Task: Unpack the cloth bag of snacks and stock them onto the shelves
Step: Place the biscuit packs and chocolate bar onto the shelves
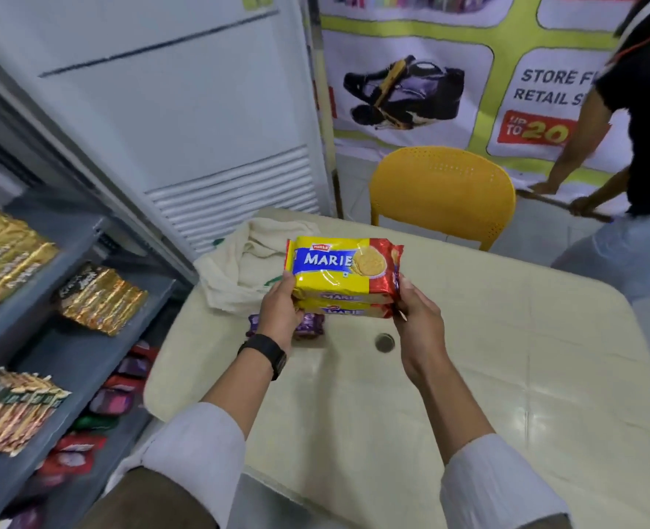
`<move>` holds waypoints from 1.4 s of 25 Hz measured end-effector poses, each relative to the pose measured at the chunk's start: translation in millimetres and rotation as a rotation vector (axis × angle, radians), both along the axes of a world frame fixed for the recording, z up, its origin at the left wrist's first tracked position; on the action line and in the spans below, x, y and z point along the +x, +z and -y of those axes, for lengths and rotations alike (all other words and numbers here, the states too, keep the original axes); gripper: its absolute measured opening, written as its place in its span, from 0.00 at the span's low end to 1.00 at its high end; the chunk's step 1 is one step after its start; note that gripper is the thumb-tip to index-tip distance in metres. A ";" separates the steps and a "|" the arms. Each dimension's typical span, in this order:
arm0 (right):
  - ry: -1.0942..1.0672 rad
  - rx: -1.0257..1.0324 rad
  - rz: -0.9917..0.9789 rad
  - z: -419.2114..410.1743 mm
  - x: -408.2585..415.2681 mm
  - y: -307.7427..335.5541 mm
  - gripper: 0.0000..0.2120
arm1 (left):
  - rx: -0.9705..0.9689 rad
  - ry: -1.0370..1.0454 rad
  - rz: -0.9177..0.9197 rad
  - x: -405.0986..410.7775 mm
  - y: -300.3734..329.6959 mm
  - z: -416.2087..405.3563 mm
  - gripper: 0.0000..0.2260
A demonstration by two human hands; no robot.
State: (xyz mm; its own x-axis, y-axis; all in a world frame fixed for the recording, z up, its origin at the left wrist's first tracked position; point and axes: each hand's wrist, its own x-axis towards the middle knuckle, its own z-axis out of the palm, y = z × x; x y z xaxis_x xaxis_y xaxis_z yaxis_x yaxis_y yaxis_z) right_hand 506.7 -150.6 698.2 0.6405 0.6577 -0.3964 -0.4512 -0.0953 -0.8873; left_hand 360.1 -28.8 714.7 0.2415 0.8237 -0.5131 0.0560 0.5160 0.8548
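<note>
A stack of yellow, blue and red Marie biscuit packs (344,274) is held above the cream table (506,376). My left hand (281,311) grips the stack's left end and my right hand (417,318) grips its right end. Behind the stack lies the crumpled cream cloth bag (247,261) at the table's far left corner. Purple snack packets (310,326) lie on the table under my left hand, partly hidden. The grey shelves (86,357) stand to the left, holding gold packs (102,299) and other snacks.
A yellow plastic chair (443,192) stands beyond the table. A person in a black top (636,127) bends at the far right, holding a stick. A white cabinet unit (186,120) rises behind the shelves. A round drain-like hole (385,342) marks the table's middle.
</note>
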 end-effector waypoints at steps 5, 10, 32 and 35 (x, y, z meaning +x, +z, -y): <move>0.205 0.166 0.081 -59.9 -84.0 66.8 0.14 | 0.105 0.168 0.056 -112.7 77.0 -27.6 0.11; 0.434 0.228 0.194 -107.9 -205.2 124.8 0.14 | 0.164 0.327 0.090 -255.9 131.4 -40.5 0.10; 1.069 0.117 0.153 -322.3 -669.9 59.6 0.18 | 0.150 0.997 0.091 -705.2 59.6 -115.6 0.11; 1.069 0.130 0.142 -390.5 -695.4 44.0 0.18 | 0.159 1.040 0.061 -732.7 37.9 -183.5 0.11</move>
